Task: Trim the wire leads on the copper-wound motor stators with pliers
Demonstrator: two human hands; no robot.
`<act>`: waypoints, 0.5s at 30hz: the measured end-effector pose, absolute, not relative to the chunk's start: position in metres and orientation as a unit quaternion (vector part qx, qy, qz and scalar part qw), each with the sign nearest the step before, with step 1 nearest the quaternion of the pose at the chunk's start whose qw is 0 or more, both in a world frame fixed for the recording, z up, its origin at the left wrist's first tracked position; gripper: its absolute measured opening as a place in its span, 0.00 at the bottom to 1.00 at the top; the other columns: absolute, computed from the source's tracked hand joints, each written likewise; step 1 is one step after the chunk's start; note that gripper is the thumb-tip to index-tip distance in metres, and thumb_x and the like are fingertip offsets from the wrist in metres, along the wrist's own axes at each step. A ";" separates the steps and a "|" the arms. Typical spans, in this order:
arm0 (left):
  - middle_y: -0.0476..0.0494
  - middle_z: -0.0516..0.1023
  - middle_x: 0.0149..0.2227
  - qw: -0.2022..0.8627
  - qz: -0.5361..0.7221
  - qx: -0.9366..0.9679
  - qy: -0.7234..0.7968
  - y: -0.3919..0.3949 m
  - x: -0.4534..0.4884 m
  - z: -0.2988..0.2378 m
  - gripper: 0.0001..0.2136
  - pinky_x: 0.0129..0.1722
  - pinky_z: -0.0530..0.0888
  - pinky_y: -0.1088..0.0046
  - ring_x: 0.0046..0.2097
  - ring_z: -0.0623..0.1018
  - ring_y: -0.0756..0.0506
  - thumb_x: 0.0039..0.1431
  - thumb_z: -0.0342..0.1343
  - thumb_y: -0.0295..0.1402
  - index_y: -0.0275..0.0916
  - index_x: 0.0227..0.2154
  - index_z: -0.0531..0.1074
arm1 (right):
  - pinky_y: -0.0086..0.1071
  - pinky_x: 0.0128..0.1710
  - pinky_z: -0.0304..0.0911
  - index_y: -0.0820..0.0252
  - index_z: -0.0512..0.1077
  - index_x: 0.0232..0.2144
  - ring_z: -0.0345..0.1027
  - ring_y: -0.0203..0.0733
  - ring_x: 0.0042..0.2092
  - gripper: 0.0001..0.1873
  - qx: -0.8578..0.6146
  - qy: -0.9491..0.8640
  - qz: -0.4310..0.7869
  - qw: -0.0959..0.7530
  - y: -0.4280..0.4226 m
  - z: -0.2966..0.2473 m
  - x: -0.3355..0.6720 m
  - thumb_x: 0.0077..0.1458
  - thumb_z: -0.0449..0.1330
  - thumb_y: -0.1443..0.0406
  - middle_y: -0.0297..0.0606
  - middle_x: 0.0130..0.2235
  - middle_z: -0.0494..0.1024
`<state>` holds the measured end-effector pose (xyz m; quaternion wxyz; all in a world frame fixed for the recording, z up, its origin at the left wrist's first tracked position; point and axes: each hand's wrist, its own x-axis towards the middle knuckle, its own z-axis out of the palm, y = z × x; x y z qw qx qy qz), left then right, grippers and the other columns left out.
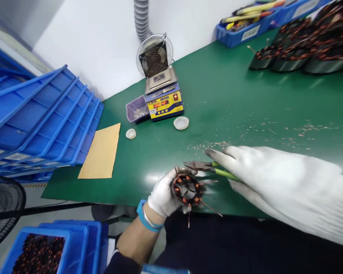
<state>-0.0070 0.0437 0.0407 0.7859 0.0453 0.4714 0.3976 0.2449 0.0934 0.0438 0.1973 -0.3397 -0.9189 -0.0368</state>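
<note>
I see the left hand (163, 198) gripping a copper-wound ring (176, 192) at the worktop's (145, 152) near edge, open face up, presumably so its loose wire ends (211, 208) are reachable. The right hand (263, 182) holds green-handled pliers (201, 166), tips just beside the ring, likely for close access.

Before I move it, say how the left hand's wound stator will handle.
The wound stator is probably heavy for its size, packed with copper windings. Being round, it might roll on edge; thin protruding wires would likely bend.
</note>
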 end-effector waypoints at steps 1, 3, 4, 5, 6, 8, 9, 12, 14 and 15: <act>0.41 0.83 0.31 0.787 0.390 0.058 0.475 0.044 -0.006 0.042 0.18 0.30 0.76 0.71 0.29 0.80 0.45 0.63 0.61 0.47 0.34 0.37 0.81 | 0.54 0.50 0.76 0.66 0.66 0.68 0.78 0.66 0.55 0.29 -0.332 -0.919 -0.044 0.207 0.094 0.045 0.246 0.66 0.53 0.65 0.61 0.60 0.77; 0.42 0.83 0.30 0.791 0.376 0.078 0.477 0.044 -0.005 0.047 0.20 0.32 0.78 0.71 0.29 0.80 0.45 0.63 0.59 0.49 0.35 0.35 0.82 | 0.52 0.45 0.77 0.64 0.68 0.67 0.80 0.65 0.51 0.29 -0.320 -0.922 -0.050 0.213 0.096 0.048 0.247 0.66 0.53 0.64 0.60 0.57 0.79; 0.42 0.83 0.30 0.793 0.371 0.084 0.476 0.045 -0.005 0.049 0.20 0.31 0.77 0.70 0.28 0.79 0.45 0.62 0.59 0.51 0.35 0.35 0.82 | 0.50 0.44 0.77 0.64 0.69 0.66 0.80 0.64 0.51 0.28 -0.317 -0.925 -0.048 0.203 0.097 0.049 0.247 0.66 0.52 0.65 0.59 0.56 0.80; 0.42 0.83 0.30 0.796 0.366 0.090 0.473 0.046 -0.005 0.051 0.21 0.30 0.77 0.70 0.27 0.79 0.46 0.62 0.59 0.52 0.36 0.35 0.82 | 0.49 0.45 0.77 0.63 0.70 0.65 0.80 0.63 0.51 0.27 -0.320 -0.928 -0.043 0.188 0.098 0.051 0.246 0.66 0.53 0.65 0.58 0.55 0.80; 0.42 0.83 0.30 0.799 0.362 0.095 0.470 0.047 -0.005 0.053 0.21 0.29 0.76 0.70 0.26 0.79 0.46 0.61 0.59 0.52 0.36 0.35 0.82 | 0.49 0.46 0.77 0.63 0.70 0.65 0.79 0.62 0.52 0.27 -0.325 -0.929 -0.034 0.171 0.099 0.052 0.245 0.66 0.53 0.66 0.57 0.55 0.80; 0.42 0.83 0.30 0.806 0.352 0.098 0.465 0.049 -0.006 0.053 0.21 0.29 0.75 0.71 0.26 0.79 0.46 0.59 0.61 0.51 0.35 0.36 0.82 | 0.50 0.47 0.76 0.62 0.71 0.65 0.79 0.63 0.52 0.27 -0.336 -0.928 -0.017 0.160 0.100 0.055 0.244 0.66 0.53 0.66 0.57 0.56 0.80; 0.42 0.83 0.30 0.810 0.346 0.096 0.463 0.049 -0.007 0.051 0.21 0.29 0.75 0.71 0.26 0.79 0.46 0.58 0.62 0.51 0.35 0.36 0.81 | 0.51 0.47 0.76 0.62 0.71 0.65 0.79 0.64 0.51 0.27 -0.341 -0.926 -0.008 0.163 0.101 0.056 0.243 0.66 0.53 0.65 0.57 0.56 0.80; 0.41 0.83 0.30 0.816 0.321 0.088 0.473 0.048 -0.010 0.046 0.20 0.29 0.74 0.71 0.26 0.79 0.46 0.60 0.62 0.50 0.34 0.36 0.81 | 0.53 0.46 0.75 0.60 0.74 0.63 0.79 0.65 0.49 0.28 -0.346 -0.920 0.012 0.182 0.103 0.058 0.241 0.65 0.52 0.63 0.56 0.54 0.81; 0.41 0.84 0.32 0.814 0.316 0.087 0.479 0.047 -0.011 0.043 0.20 0.31 0.76 0.70 0.27 0.79 0.46 0.61 0.61 0.50 0.35 0.36 0.82 | 0.52 0.46 0.74 0.60 0.74 0.63 0.79 0.64 0.48 0.28 -0.350 -0.919 0.023 0.179 0.104 0.060 0.241 0.64 0.51 0.63 0.55 0.53 0.82; 0.41 0.84 0.32 0.813 0.318 0.086 0.480 0.047 -0.011 0.041 0.20 0.34 0.77 0.69 0.28 0.80 0.46 0.61 0.61 0.50 0.35 0.37 0.82 | 0.51 0.46 0.74 0.60 0.74 0.63 0.79 0.63 0.48 0.28 -0.351 -0.919 0.023 0.176 0.104 0.060 0.240 0.64 0.51 0.63 0.55 0.53 0.82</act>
